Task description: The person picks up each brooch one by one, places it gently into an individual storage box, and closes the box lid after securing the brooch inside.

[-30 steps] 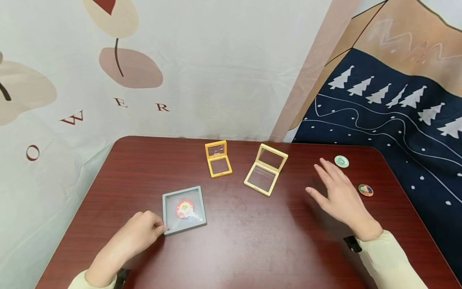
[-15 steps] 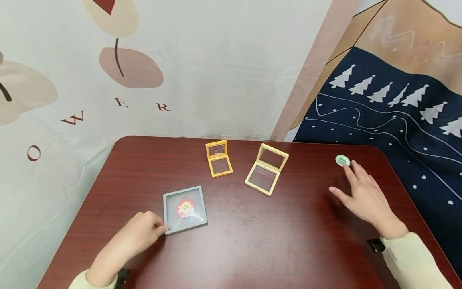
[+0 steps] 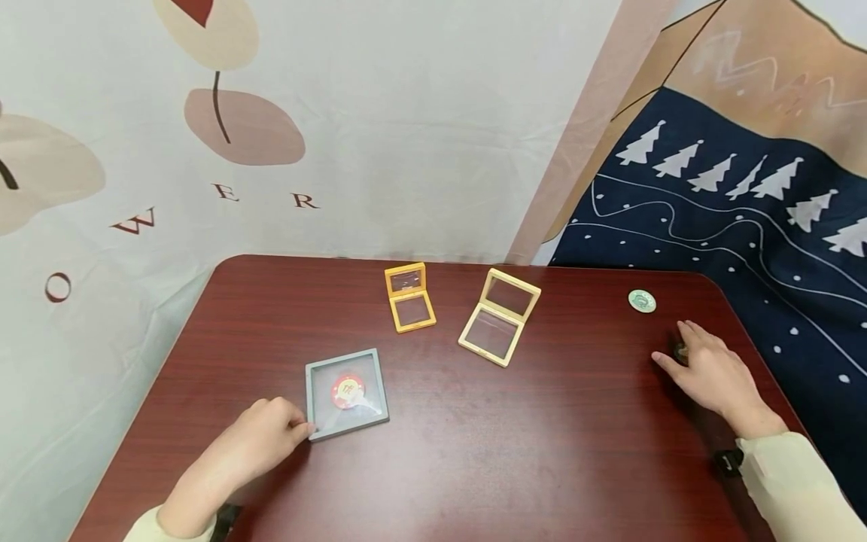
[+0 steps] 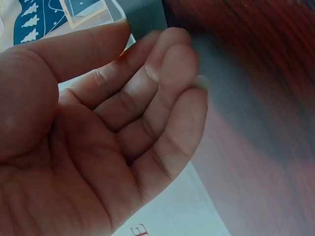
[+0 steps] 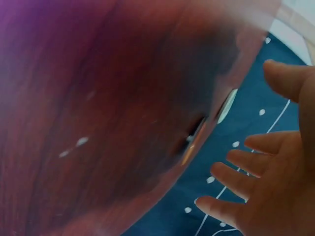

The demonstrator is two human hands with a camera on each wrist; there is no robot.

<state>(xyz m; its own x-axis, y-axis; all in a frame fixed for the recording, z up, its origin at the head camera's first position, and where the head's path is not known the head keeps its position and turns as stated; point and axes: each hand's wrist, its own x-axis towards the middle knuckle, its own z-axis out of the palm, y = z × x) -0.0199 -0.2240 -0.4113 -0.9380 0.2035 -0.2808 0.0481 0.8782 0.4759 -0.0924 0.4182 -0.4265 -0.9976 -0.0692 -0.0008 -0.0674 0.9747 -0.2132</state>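
Note:
My left hand pinches the near left corner of a square grey display case between thumb and fingers. The case lies flat on the table, and a red poker chip shows within its clear film. In the left wrist view, the case's grey edge meets my thumb and fingertip. Over on the right, my right hand hovers with its fingers extended above a multicoloured chip, partly hidden by the hand. The right wrist view shows this chip on the table, apart from my fingers. Beyond it lies a green-and-white chip.
An orange-yellow case and a larger cream case stand unfolded towards the back of the dark red table. Printed cloths hang behind the table's back edge and its right side.
My right hand has moved right and nearer me, passing near the green chip and coming over the multicoloured one. The left hand and the grey case have stayed in place.

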